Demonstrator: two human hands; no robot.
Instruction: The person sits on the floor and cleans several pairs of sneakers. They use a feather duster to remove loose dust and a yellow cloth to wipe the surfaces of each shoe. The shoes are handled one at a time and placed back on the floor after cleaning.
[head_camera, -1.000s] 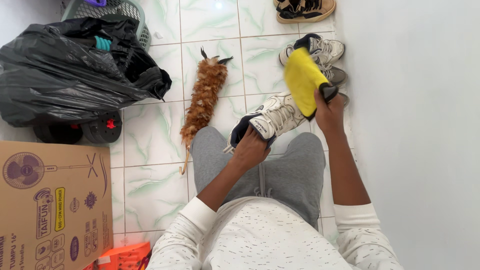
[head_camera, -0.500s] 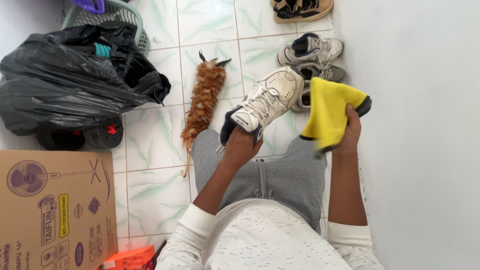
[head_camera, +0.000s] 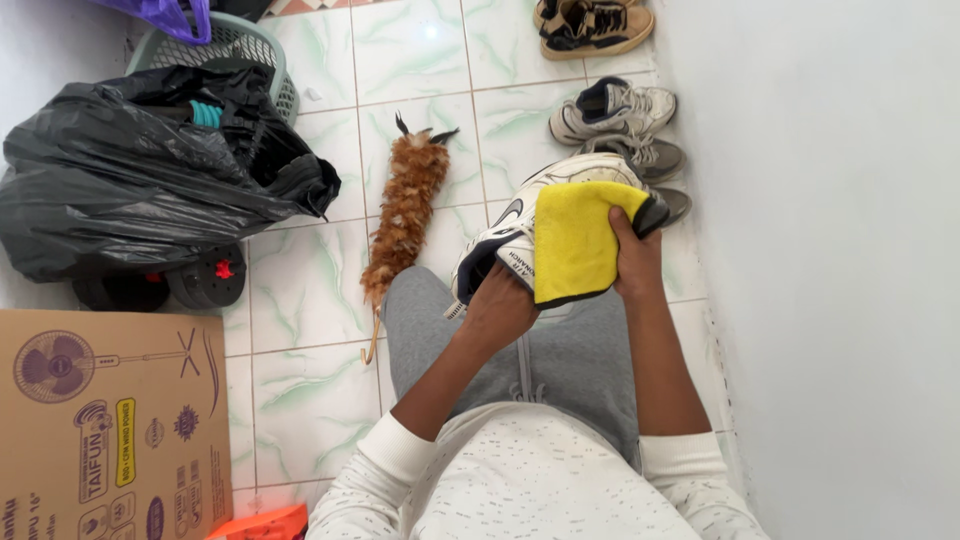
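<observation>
A: Hands first, lower centre of frame. Left hand (head_camera: 497, 305) closed around the heel of a white sneaker (head_camera: 520, 225), holding it up over grey-trousered knees. Right hand (head_camera: 637, 262) clamped on a yellow microfibre cloth (head_camera: 573, 243), pressed flat against the shoe's side.

B: Step in hand?

A: Wiping the upper, by my reading. The next pass would call for turning the shoe in the left hand so an uncovered face meets the cloth.

B: Containers?

A: Cardboard fan box (head_camera: 95, 420), lower left, closed; contents unseen. Black rubbish bag (head_camera: 130, 170), left, open at the mouth, something teal showing inside. Behind it, upper left, a grey-green mesh basket (head_camera: 250, 45); contents hidden.

B: Rest of the floor?

A: Brown feather duster (head_camera: 405, 205) on the tiles, centre. Worn grey sneakers (head_camera: 615, 125) and a tan shoe (head_camera: 590, 25) by the wall, top.
</observation>
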